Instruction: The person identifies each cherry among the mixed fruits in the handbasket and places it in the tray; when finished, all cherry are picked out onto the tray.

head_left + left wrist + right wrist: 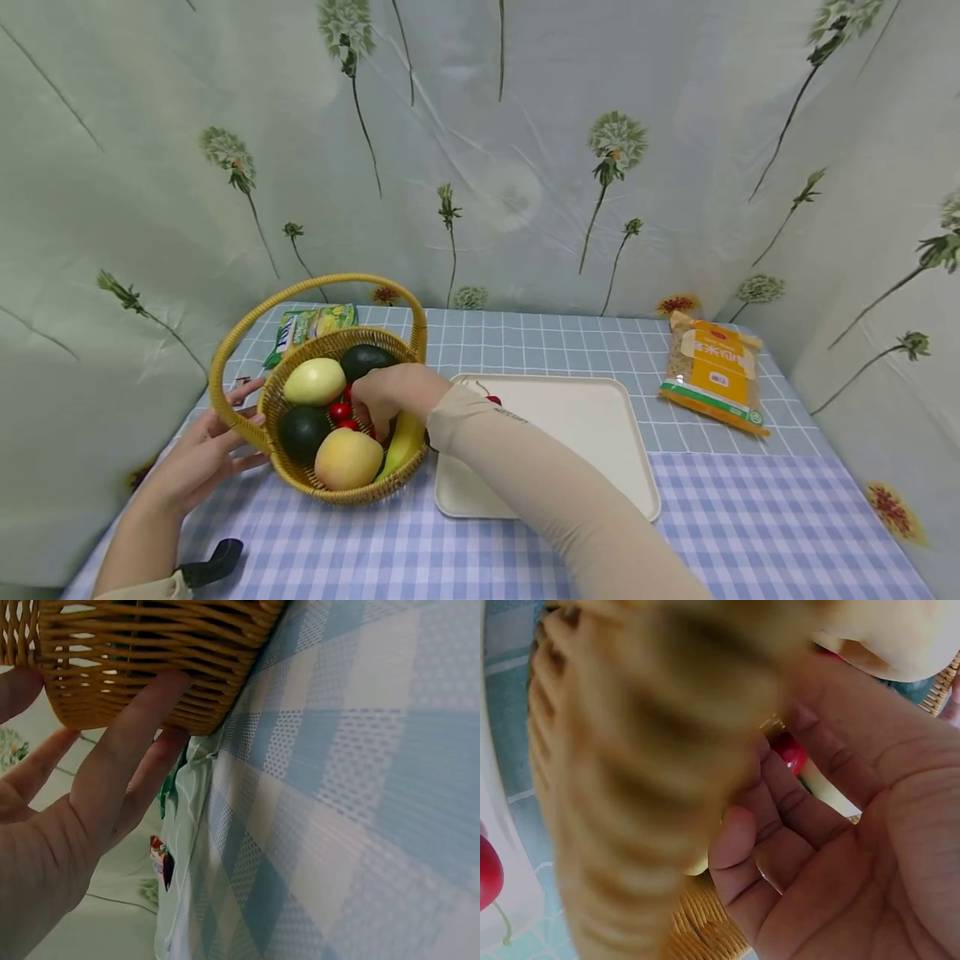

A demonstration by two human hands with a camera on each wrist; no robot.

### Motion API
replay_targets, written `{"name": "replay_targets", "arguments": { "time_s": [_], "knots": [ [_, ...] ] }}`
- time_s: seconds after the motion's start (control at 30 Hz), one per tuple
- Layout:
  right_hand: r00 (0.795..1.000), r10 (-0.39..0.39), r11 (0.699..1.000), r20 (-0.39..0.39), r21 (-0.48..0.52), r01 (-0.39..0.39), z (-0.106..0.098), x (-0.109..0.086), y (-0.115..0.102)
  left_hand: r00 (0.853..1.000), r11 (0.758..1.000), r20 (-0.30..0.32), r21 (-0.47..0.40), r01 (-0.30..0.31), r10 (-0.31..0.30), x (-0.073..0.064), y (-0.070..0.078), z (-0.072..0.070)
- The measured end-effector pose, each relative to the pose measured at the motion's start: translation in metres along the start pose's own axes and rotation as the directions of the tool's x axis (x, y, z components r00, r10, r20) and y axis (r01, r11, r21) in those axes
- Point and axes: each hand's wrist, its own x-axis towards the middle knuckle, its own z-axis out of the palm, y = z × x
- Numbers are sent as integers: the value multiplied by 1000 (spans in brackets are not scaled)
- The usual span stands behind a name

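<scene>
A woven basket with a tall arched handle holds fruit. My left hand touches the basket's left side with spread, fairly straight fingers; the left wrist view shows the fingertips against the wicker. Reaching into the basket from the right, my right hand has bent fingers among red cherries. One cherry shows beyond those fingers; the handle hides the fingertips, so any grip is unclear. Around them lie a peach, a banana, a pale yellow-green fruit and two dark green fruits.
Right of the basket is a cream tray with a stemmed cherry on it, partly behind the right forearm. A green packet lies behind the basket. An orange-labelled bag lies at the far right of the checked cloth.
</scene>
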Motion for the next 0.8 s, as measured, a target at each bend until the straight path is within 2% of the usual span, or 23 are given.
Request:
{"name": "replay_targets", "arguments": {
  "time_s": [0.13,0.37,0.57,0.8],
  "knots": [
    [1000,14,1000,20,-23,-14,2,1,-4,999,999,27,-36,-38,39,-1,-7,-3],
    [1000,-18,998,1,-57,18,2,5,-11,994,988,11,-113,-106,108,-5,-11,-15],
    [1000,-1,1000,-32,-25,0,5,2,1,990,983,41,-134,-126,133,3,-15,-9],
    [990,-95,995,-101,1,96,-2,-12,15,986,975,26,-156,-156,162,3,-18,-4]
  ]
}}
